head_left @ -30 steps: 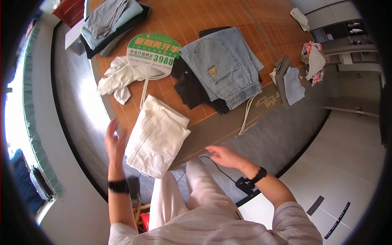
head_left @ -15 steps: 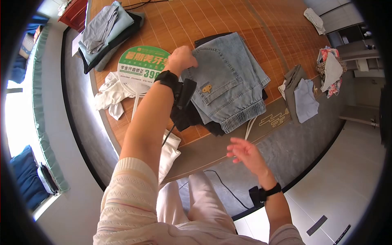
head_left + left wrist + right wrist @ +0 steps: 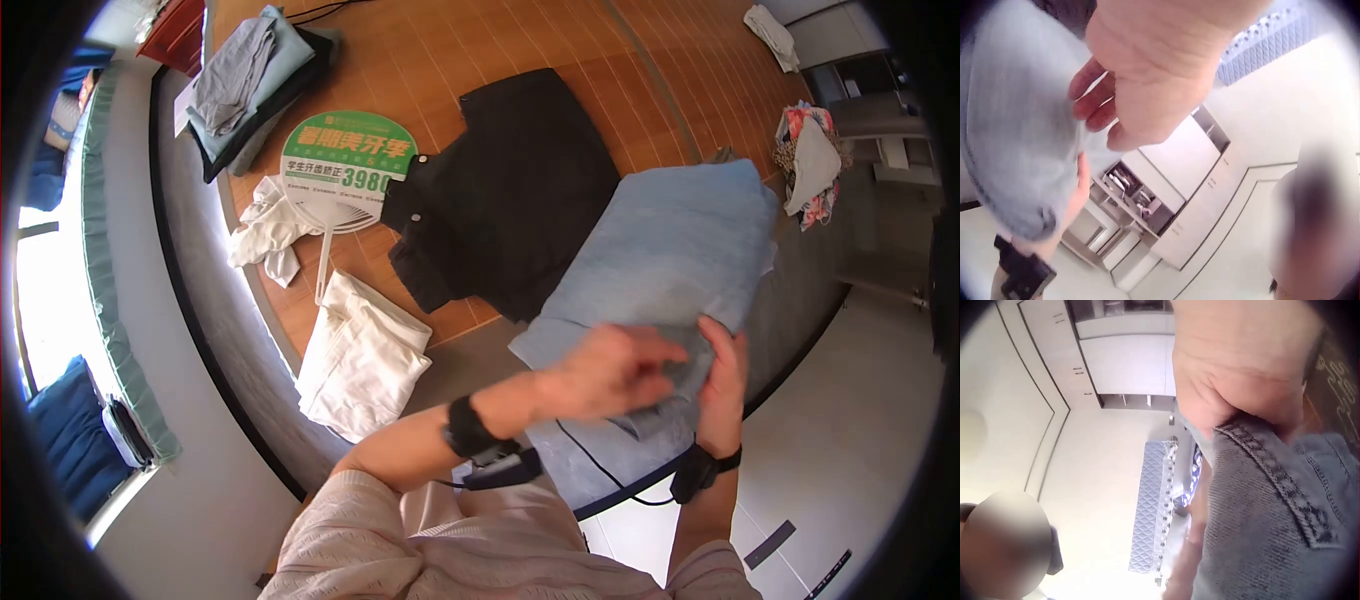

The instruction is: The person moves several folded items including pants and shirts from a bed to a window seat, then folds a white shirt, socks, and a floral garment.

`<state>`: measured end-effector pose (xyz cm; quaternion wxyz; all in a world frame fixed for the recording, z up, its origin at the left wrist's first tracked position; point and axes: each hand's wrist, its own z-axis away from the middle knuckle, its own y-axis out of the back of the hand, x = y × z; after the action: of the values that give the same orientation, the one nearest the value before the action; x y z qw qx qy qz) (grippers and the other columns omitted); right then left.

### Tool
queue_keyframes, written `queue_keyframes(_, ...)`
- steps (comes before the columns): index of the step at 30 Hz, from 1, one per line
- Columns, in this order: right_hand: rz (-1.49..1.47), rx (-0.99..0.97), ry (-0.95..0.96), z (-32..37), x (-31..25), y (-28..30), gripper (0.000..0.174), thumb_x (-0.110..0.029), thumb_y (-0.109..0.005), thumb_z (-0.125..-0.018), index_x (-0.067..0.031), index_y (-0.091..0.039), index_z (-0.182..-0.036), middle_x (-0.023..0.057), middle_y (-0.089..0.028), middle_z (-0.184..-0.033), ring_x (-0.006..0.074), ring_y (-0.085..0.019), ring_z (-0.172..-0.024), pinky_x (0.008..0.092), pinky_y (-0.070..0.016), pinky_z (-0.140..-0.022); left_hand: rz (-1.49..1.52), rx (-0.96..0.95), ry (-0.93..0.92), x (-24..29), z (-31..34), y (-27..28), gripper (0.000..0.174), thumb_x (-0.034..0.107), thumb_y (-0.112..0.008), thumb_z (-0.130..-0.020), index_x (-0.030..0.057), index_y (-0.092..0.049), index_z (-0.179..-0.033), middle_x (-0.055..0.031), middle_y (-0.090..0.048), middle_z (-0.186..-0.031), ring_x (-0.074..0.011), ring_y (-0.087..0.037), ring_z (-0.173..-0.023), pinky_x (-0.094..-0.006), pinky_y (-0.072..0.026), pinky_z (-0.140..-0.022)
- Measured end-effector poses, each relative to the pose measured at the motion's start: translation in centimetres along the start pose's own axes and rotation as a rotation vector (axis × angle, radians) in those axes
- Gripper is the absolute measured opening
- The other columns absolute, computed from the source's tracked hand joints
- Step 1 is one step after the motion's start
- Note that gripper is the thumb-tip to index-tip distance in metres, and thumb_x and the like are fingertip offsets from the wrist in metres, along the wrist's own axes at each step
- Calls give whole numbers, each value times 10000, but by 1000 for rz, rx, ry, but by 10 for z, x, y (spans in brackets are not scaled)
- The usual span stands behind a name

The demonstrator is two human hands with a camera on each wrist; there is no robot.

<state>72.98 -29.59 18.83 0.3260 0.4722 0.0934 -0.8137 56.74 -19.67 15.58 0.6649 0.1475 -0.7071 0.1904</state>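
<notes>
Both my hands hold up a pair of light blue jeans [image 3: 670, 250], lifted off the wooden table [image 3: 520, 50] and hanging over its near edge. My left hand [image 3: 610, 370] grips the lower edge of the denim, its fingers curled into the cloth. My right hand [image 3: 722, 375] grips the same edge just to the right. In the left wrist view the left hand [image 3: 1147, 81] has its fingers curled into the blue denim [image 3: 1016, 137]. The right wrist view shows the right hand [image 3: 1235, 375] pinching a stitched seam of the jeans [image 3: 1266, 512].
A black garment [image 3: 510, 190] lies spread on the table where the jeans were. Left of it are a green and white fan [image 3: 345, 165], a crumpled white cloth [image 3: 262, 228] and a folded white garment [image 3: 360, 355]. Clothes piles sit at the far left [image 3: 250, 75] and right [image 3: 810, 160].
My left hand took the jeans off the black garment and pulled them toward me. My right hand rose and took hold of the same edge. The black garment is now uncovered.
</notes>
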Motion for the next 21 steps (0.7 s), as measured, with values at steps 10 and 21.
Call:
queue_keyframes(10,-26,246,91,62,-7,107,590,-131,-609,-702,59,-428,-1231,161,-527,-1165,274,-512,-1059,345,-377,-919,-1218,-105,535,-132,-20,7,1041,372,-769,-571,196,-182,-1413,-185,-99,-1447,-493,-163,-1272,-662,-285,-893)
queue_keyframes(21,18,236,117,67,-4,134,559,-138,-636,-721,59,-446,-1209,151,-547,-1133,255,-521,-1040,340,-383,-907,-1237,110,376,-148,-41,56,343,82,-549,-768,113,-534,-1109,-94,-616,-967,-286,-611,-908,-377,-511,-701)
